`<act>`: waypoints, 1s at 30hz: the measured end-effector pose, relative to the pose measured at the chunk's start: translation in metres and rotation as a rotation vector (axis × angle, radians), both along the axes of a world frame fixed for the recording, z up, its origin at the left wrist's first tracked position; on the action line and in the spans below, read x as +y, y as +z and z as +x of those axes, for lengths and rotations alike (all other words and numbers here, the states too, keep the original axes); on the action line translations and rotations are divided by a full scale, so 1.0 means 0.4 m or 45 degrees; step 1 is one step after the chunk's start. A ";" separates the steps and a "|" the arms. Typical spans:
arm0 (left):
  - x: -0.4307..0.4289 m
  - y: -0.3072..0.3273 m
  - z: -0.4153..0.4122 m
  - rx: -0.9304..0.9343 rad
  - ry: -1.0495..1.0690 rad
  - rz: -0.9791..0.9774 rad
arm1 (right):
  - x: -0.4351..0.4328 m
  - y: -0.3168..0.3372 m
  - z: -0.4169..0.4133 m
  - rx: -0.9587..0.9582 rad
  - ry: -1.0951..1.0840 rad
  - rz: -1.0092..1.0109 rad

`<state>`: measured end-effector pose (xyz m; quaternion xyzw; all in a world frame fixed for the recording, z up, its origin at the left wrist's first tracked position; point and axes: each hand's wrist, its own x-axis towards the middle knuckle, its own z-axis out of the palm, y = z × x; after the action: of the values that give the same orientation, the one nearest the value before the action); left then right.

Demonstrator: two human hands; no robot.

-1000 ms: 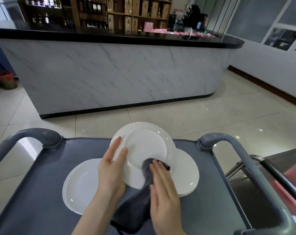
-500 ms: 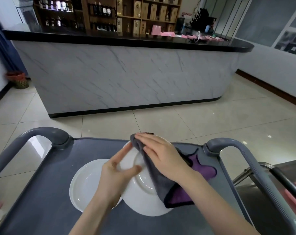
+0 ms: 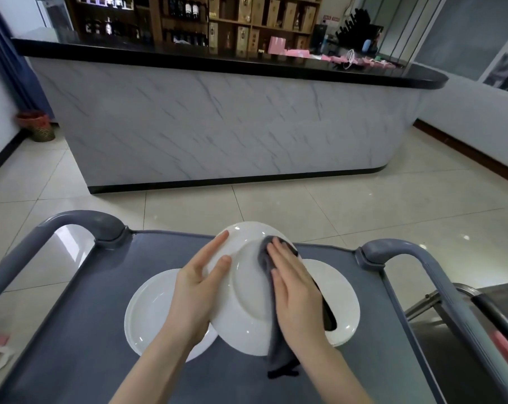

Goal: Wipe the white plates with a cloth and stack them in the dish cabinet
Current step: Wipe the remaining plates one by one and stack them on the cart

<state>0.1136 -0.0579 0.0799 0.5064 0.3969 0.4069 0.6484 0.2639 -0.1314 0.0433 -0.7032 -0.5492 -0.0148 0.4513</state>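
Plate (image 3: 247, 290): held tilted, left hand (image 3: 199, 290) pinching left rim; right hand (image 3: 296, 290) flat, straight-fingered, pressing cloth (image 3: 276, 354) on right half

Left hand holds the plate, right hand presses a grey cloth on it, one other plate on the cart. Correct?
No: the head view shows two plates on the cart, a left plate and a right plate. The rest stands: left hand holds the raised plate, right hand presses the grey cloth on it.
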 end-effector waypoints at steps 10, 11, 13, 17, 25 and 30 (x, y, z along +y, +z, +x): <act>0.049 -0.027 -0.017 -0.054 0.084 -0.105 | -0.075 -0.067 -0.006 0.085 0.091 -0.062; 0.047 -0.033 -0.013 -0.053 0.043 -0.114 | -0.056 -0.062 0.000 0.160 -0.023 -0.085; 0.043 -0.040 -0.002 -0.069 -0.037 -0.155 | -0.014 -0.037 -0.002 0.211 -0.133 -0.121; 0.074 -0.056 0.021 -0.081 -0.034 -0.223 | 0.003 -0.007 -0.072 0.074 0.137 -0.193; 0.125 -0.093 0.033 -0.084 -0.040 -0.396 | -0.135 -0.041 -0.118 0.664 -0.374 0.095; 0.139 -0.091 0.043 -0.116 -0.073 -0.511 | -0.190 -0.074 -0.048 0.321 -0.527 -0.120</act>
<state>0.1310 -0.0024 0.0436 0.3593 0.4257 0.3234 0.7649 0.2446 -0.2074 0.0135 -0.8173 -0.3328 0.0066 0.4703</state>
